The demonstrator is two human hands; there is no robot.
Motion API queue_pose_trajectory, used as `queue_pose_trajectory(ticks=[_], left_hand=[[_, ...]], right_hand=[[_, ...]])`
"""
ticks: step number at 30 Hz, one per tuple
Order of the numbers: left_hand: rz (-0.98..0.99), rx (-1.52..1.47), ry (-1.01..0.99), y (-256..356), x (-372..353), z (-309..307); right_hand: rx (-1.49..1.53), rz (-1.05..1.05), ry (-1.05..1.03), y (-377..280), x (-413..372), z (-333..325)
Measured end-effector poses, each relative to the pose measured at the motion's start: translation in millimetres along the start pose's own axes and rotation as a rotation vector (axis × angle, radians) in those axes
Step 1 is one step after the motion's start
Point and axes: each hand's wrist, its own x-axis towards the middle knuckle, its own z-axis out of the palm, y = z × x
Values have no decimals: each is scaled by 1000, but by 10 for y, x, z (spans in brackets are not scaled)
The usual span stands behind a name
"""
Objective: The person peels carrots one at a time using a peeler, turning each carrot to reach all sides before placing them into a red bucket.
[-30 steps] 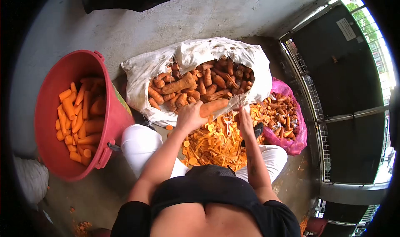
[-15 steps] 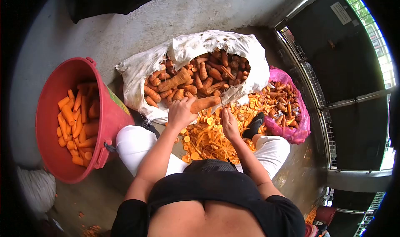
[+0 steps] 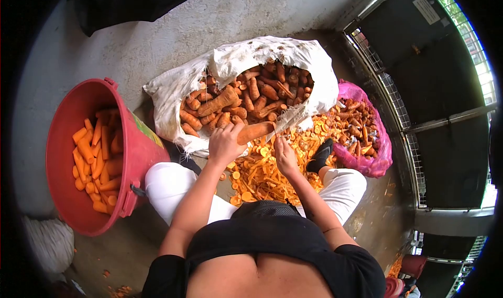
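Observation:
My left hand is wrapped round the thick end of a large carrot, which points to the right above the peelings. The fingers of my right hand are pinched together close to the carrot's tip. What they grip is too small and blurred to name. Beneath both hands spreads a heap of orange carrot peelings and cut slices. Just beyond them lies a torn white sack, its opening full of unpeeled carrots.
At my left stands a red bucket holding peeled carrots. A pink bag of carrot pieces sits on the right, near dark metal panels. A pale sack rests at lower left. A wall rises behind.
The view has shifted slightly. My right hand has moved a little to the left along the carrot's tip; my left hand still holds the carrot in nearly the same place.

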Motion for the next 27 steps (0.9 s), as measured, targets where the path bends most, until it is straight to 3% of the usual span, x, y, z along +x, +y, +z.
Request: queue_pose_trajectory(ticks=[6, 10, 11, 12, 13, 14, 15, 17, 18, 20, 27], left_hand=[[-6, 1, 13, -11, -35, 29], [-68, -85, -35, -87, -85, 152], [-86, -134, -51, -71, -97, 152], [-84, -207, -8, 12, -93, 116], [-72, -273, 30, 125, -68, 36], [-54, -334, 69, 174, -26, -19], [-76, -378, 66, 152, -26, -13], [-101, -533, 42, 54, -34, 85], [-121, -615, 31, 29, -55, 123], [16, -520, 68, 25, -48, 200], [22, -731, 9, 75, 8, 421]], right_hand=[[-43, -91, -1, 287, 90, 110], [49, 1, -47, 418, 121, 242], [-32, 193, -241, 630, 216, 262], [-39, 228, -314, 1063, 231, 354], [-266, 223, -319, 1347, 63, 358], [-310, 247, -503, 1558, -26, 163], [-304, 415, -402, 1792, -170, 135], [-449, 494, -351, 2309, -280, 90], [-513, 432, -349, 2668, -254, 163], [-365, 469, -275, 2404, -98, 105], [-337, 476, -245, 2181, -81, 361]])
